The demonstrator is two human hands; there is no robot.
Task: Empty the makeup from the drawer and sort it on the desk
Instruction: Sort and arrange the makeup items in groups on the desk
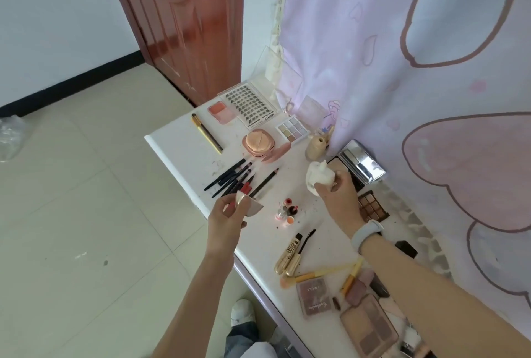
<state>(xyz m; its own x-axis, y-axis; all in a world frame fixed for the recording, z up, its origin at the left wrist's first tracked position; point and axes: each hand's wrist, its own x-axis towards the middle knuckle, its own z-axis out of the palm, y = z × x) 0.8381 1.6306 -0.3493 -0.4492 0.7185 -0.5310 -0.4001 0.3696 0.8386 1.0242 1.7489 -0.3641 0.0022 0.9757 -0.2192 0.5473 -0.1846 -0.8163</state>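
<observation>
My left hand (230,211) hangs over the counter's (178,145) front edge, fingers (227,203) curled round a small beige wedge sponge (249,205). It looks light, soft and squashy, so a loose pinch at its thick end should do; squeezing harder would only dent it. Just beyond it lies a fan of dark pencils and liners (234,178), thin, stiff and ready to roll if I brush them, with a yellow-handled brush (207,133) further back. Behind those sit a blush pan (220,112), a clear lash tray (251,103), a round pink puff compact (258,143) and a pale concealer palette (292,130).

Between my hands stand small nail-polish bottles (287,211), upright, glass by the look of them, and easy to knock over. Nearer me lie gold mascara tubes (290,254) and a loose wand (307,238).

My right hand (336,194), a band on its wrist, grips a white puff-like item (319,178) from below, fingers wrapped round its base; I judge it light and soft, though what it is exactly I cannot tell. It hovers near a beige bottle (314,148), an open mirrored compact (359,168) and a brown eyeshadow palette (373,207); hinged lids and pressed powders there are fragile. Closest to me, more palettes (370,329) crowd the counter, leaving little room to set things down. The drawer is not in view.
</observation>
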